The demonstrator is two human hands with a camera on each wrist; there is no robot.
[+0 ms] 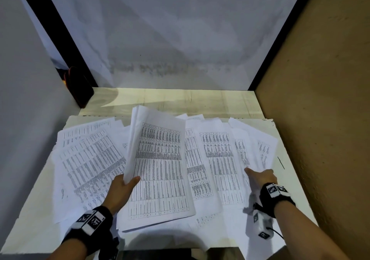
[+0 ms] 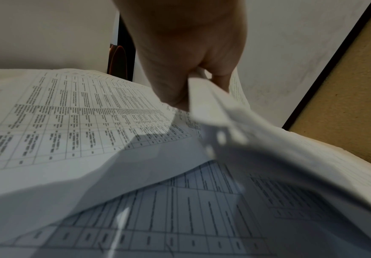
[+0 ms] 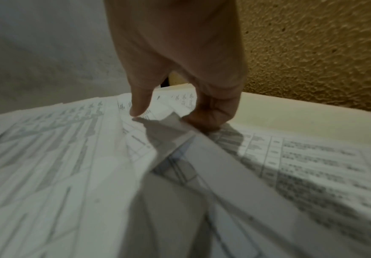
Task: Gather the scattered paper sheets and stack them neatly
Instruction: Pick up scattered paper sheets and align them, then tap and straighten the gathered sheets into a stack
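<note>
Centrally, left hand [image 1: 122,189] gripping a lifted sheaf [image 1: 158,159] by its left edge, right hand [image 1: 262,176] pinching sheets [image 1: 254,147] at the right, other printed sheets [image 1: 90,159] scattered flat across the white table [image 1: 294,179].

A dark reddish object [image 1: 80,87] leans at the counter's [image 1: 200,99] ten o'clock corner; a tan wall [image 1: 320,79] stands at three o'clock.

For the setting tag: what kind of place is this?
Probably a makeshift recording booth, not an office: a white table boxed in by a white sheet behind and a brown board at the right, strewn with printed sheets.
</note>
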